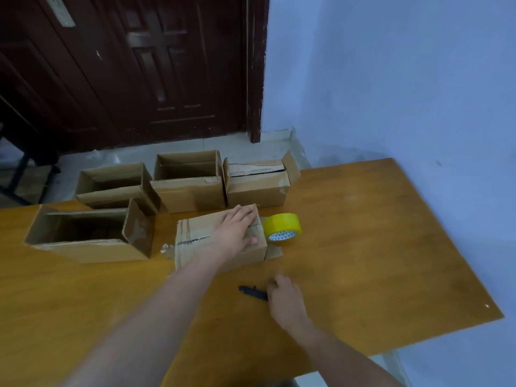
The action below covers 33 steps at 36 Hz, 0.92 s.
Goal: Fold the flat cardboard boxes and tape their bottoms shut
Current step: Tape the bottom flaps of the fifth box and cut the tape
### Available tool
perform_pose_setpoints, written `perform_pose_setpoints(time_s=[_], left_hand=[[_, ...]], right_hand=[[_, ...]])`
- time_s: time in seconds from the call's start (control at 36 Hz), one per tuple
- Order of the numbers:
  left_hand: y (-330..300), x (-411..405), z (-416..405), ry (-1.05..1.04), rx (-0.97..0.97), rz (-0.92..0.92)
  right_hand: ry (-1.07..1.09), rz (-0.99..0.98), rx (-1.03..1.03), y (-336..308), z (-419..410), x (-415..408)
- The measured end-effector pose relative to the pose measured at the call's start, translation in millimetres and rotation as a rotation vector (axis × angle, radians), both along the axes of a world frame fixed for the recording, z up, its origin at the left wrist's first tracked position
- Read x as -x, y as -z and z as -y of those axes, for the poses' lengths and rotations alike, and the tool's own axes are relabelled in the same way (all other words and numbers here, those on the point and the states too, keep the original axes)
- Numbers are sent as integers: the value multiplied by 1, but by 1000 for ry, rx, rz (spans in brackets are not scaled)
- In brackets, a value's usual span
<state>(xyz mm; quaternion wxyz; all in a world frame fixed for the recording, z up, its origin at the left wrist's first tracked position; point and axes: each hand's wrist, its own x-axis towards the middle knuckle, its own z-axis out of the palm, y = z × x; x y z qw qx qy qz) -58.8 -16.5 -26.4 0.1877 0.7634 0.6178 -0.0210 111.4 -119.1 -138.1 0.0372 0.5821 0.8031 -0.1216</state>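
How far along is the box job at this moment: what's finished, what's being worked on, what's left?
Done, apparently: four folded boxes stand open-side up along the table's far and left edges.

In hand: a fifth box lies bottom-up with tape on its seam; the left hand presses it flat, while the right hand touches the black cutter. The tape roll sits beside it.

Left: no flat boxes are visible.

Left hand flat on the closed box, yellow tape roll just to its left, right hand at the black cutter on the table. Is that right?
One thing is wrong: the tape roll stands to the right of the box, not its left, as the head view shows. The rest holds: the left hand lies flat on the box, and the right hand is at the black cutter on the table.
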Motion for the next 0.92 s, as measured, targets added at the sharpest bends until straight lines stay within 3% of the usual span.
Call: perform_pose_setpoints(time_s=[0.14,0.22,0.28,0.44,0.58,0.83,0.92], left_hand=[[2,-2,0,-15,-3,-7],[4,-3,1,-25,-18,-5],[5,-2,1,-21,-27,-7],[4,-1,3,-24,-17,32],[6,2,4,-22,-22,60],[9,1,5,-37,-34,63],[8,5,7,-34,-27,85]], right_hand=[[342,-340,-255,-28,-58,-17],[336,-475,-233,-59,-106,-18],[220,-501,-131,-76,-136,-14],[-204,-71,230,-85,-181,10],[-124,-92,326,-76,-185,15],[-55,67,158,-71,-180,20],[-14,34,170,-67,-183,17]])
